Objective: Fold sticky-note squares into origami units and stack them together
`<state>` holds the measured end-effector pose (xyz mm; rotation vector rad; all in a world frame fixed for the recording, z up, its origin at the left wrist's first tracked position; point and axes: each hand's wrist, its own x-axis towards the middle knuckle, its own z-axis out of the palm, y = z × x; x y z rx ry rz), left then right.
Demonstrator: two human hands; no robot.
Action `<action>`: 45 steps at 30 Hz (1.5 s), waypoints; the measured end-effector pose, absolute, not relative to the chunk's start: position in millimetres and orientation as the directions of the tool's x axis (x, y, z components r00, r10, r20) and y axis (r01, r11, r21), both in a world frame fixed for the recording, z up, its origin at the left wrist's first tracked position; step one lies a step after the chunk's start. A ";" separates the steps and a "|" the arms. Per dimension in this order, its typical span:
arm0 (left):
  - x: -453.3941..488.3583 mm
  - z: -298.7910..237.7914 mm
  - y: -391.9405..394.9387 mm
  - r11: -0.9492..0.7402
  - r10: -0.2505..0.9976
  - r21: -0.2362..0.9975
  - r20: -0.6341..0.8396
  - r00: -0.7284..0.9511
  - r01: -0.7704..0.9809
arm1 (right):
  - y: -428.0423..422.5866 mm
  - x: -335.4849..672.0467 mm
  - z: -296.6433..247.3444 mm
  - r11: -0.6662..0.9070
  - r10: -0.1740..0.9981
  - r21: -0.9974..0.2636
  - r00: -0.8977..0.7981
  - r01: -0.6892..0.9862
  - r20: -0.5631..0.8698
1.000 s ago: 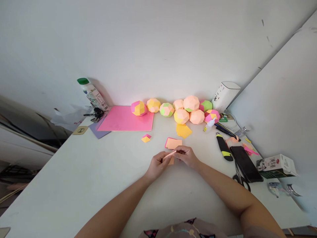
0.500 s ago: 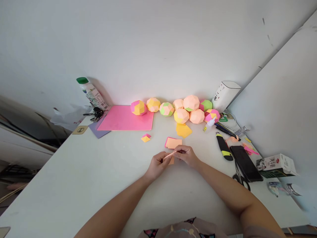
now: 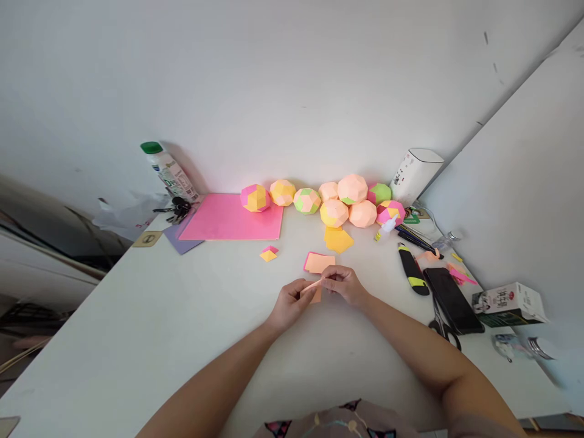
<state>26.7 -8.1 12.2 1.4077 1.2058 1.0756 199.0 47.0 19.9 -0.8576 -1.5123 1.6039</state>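
My left hand (image 3: 288, 303) and my right hand (image 3: 344, 285) meet over the white table (image 3: 137, 316), both pinched on a small peach paper piece (image 3: 314, 289) held between them. Just beyond the fingers lies a small stack of peach and pink paper squares (image 3: 319, 262). A yellow paper stack (image 3: 338, 239) sits further back. A tiny folded yellow and pink unit (image 3: 269, 253) lies to the left of the stacks.
Several folded paper balls (image 3: 335, 201) line the wall. A pink sheet (image 3: 232, 217), keys (image 3: 177, 210) and a green-capped bottle (image 3: 168, 170) are at back left. On the right lie a utility knife (image 3: 413, 270), phone (image 3: 452, 299), scissors (image 3: 441, 326), pens and a carton (image 3: 508, 304).
My right hand has shifted slightly left along the peach paper piece. Otherwise nothing has visibly moved.
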 end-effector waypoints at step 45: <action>28.0 13.5 -5.7 0.077 0.995 0.995 -0.074 0.062 -0.056 | 38.7 194.4 15.1 0.058 0.860 -0.998 -0.510 0.032 0.034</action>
